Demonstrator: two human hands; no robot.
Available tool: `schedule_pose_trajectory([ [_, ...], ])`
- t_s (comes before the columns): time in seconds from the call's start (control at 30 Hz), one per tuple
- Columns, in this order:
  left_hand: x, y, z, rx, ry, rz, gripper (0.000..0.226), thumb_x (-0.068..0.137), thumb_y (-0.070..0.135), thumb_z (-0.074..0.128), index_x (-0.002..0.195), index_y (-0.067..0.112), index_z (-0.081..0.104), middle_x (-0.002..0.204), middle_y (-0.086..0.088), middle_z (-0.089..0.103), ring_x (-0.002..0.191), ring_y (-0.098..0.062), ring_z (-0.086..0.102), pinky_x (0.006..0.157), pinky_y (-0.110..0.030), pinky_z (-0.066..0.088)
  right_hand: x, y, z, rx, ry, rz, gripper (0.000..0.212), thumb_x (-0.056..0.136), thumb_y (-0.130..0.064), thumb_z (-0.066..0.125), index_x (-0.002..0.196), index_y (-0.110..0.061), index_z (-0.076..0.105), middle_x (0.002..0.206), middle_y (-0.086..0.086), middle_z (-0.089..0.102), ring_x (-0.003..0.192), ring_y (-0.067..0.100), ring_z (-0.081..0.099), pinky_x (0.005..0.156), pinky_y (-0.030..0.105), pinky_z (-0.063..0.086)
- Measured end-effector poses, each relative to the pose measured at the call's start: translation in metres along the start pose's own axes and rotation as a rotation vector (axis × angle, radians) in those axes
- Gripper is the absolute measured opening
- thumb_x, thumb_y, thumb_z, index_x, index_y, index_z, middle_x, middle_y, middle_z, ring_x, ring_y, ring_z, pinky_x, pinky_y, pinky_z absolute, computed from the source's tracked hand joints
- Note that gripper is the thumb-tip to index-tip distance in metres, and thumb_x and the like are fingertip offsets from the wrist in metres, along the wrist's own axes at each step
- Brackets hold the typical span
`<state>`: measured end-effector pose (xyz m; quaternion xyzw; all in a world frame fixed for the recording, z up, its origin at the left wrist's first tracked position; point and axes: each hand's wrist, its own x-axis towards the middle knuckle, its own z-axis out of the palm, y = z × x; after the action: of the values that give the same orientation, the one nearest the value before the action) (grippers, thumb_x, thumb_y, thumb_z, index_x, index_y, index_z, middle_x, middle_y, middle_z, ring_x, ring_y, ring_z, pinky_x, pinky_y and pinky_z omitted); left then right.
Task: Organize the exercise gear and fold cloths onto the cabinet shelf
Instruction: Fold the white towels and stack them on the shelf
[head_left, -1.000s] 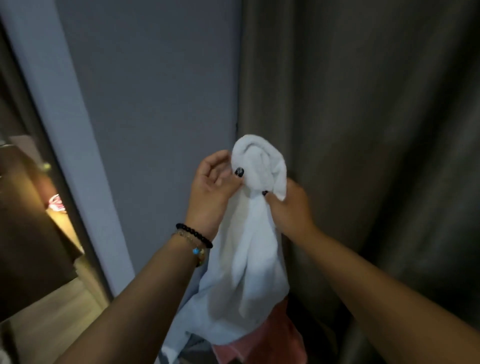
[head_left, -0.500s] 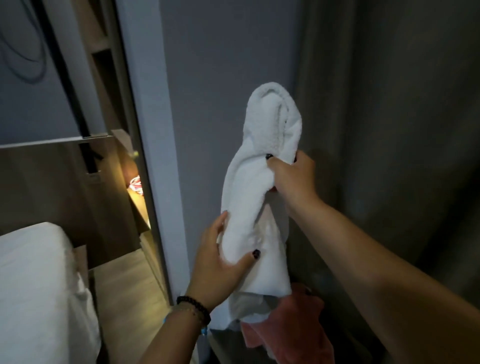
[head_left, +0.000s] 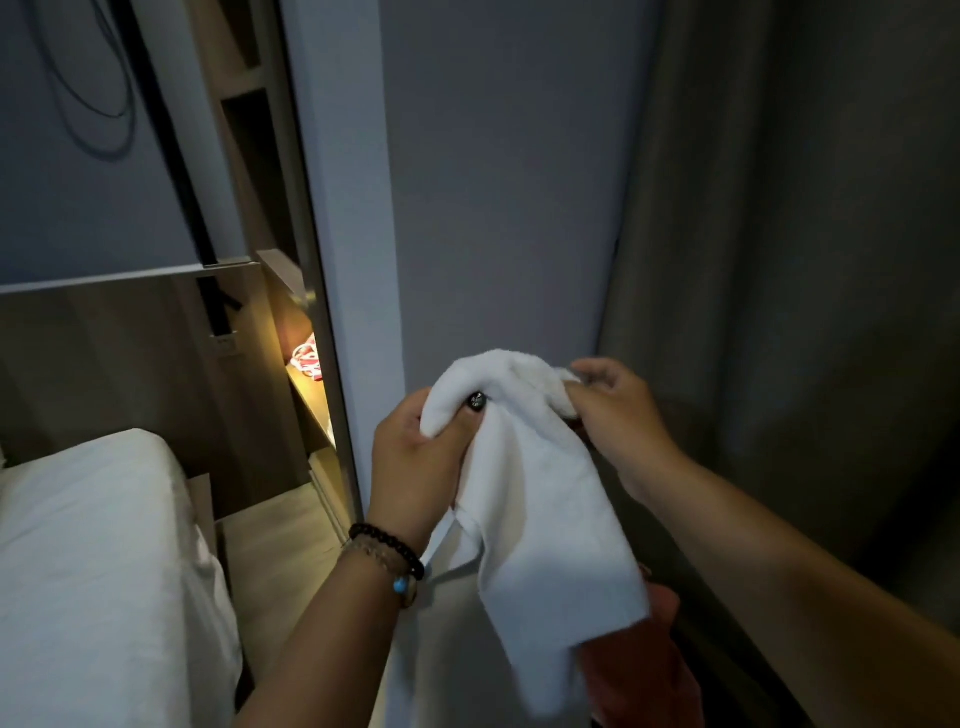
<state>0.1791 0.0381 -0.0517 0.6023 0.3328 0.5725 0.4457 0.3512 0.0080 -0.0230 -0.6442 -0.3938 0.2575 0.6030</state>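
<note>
White towel (head_left: 540, 499), bunched, hanging

Towel (head_left: 535, 499) held between left hand (head_left: 415, 462) and right hand (head_left: 618, 415), in front of wall panel (head_left: 498, 208). Second cloth (head_left: 639, 670) below towel. Curtain (head_left: 779, 260) right of panel; bed (head_left: 93, 561) lower left, shelf niche (head_left: 306, 374) behind it

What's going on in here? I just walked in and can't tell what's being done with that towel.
A person is holding a white towel up in front of a grey wall, beside a curtain. The left hand and right hand each grip its bunched top edge, and the rest hangs down. A pinkish-red cloth shows below it. The towel is not folded yet.
</note>
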Motion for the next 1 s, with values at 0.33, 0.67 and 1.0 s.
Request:
schedule_pose_trajectory([
  [0.33, 0.010, -0.020, -0.018, -0.093, 0.045, -0.238, 0.006, 0.088, 0.029, 0.066, 0.085, 0.034, 0.067, 0.084, 0.014, 0.071, 0.077, -0.006, 0.067, 0.068, -0.026, 0.059, -0.048, 0.073, 0.004, 0.204, -0.376, -0.015, 0.051, 0.076, -0.021, 0.073, 0.122, -0.035, 0.055, 0.108, -0.014, 0.068, 0.099, 0.006, 0.066, 0.074, 0.020, 0.054],
  [0.67, 0.033, -0.040, -0.051, -0.070, 0.212, -0.338, 0.038, 0.087, 0.029, 0.067, 0.122, 0.021, 0.056, 0.112, -0.004, 0.063, 0.096, -0.019, 0.064, 0.073, -0.033, 0.058, -0.022, 0.070, 0.045, -0.286, -0.151, -0.302, 0.006, 0.083, -0.032, 0.066, 0.082, -0.028, 0.062, 0.077, -0.010, 0.066, 0.069, 0.001, 0.059, 0.062, 0.020, 0.045],
  [1.0, 0.028, -0.048, -0.091, 0.272, 0.094, -0.081, 0.060, 0.081, 0.013, 0.073, 0.128, 0.042, 0.048, 0.138, 0.011, 0.046, 0.122, -0.007, 0.046, 0.097, -0.030, 0.048, 0.017, 0.037, 0.083, 0.045, -0.089, 0.004, 0.019, 0.083, -0.018, 0.070, 0.066, -0.013, 0.064, 0.058, -0.004, 0.063, 0.058, 0.013, 0.056, 0.057, 0.025, 0.042],
])
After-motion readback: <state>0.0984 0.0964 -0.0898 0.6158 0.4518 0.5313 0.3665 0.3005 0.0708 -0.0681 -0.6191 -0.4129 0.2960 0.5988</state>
